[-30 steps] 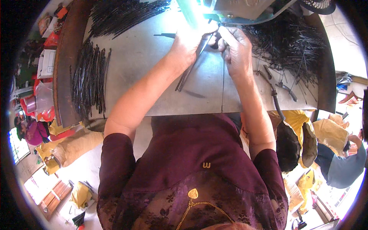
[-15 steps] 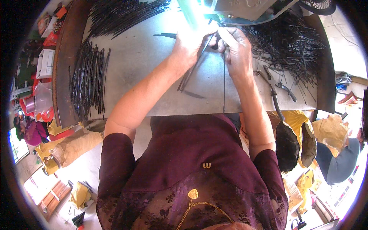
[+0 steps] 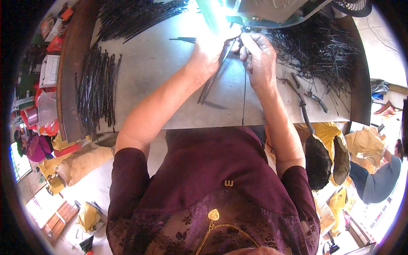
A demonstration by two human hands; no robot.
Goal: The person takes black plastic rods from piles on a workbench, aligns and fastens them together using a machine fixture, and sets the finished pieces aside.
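At the far middle of the metal table (image 3: 161, 97), my left hand (image 3: 207, 57) is closed around a few long, dark, thin strips (image 3: 211, 83), which slant down toward me. Strong light washes out part of its fingers. Right beside it, my right hand (image 3: 262, 59) pinches a thin black rod (image 3: 244, 95) that hangs toward the table's near edge. The fingertips of both hands come close together under a machine's metal edge (image 3: 272, 12). Glare and fingers hide where the rod's upper end meets the machine.
A bright lamp (image 3: 209, 15) glows above my left hand. Bundled black rods (image 3: 98, 87) lie at left, more rods (image 3: 136, 19) behind, and a tangled rod pile (image 3: 314, 46) at right. Pliers (image 3: 302, 95) lie near my right forearm. Beyond the right edge are sacks (image 3: 325, 155) and a person (image 3: 382, 180).
My right hand and the thin rod have shifted slightly left, toward my left hand. The left hand stays nearly still. The person at the right has moved a little.
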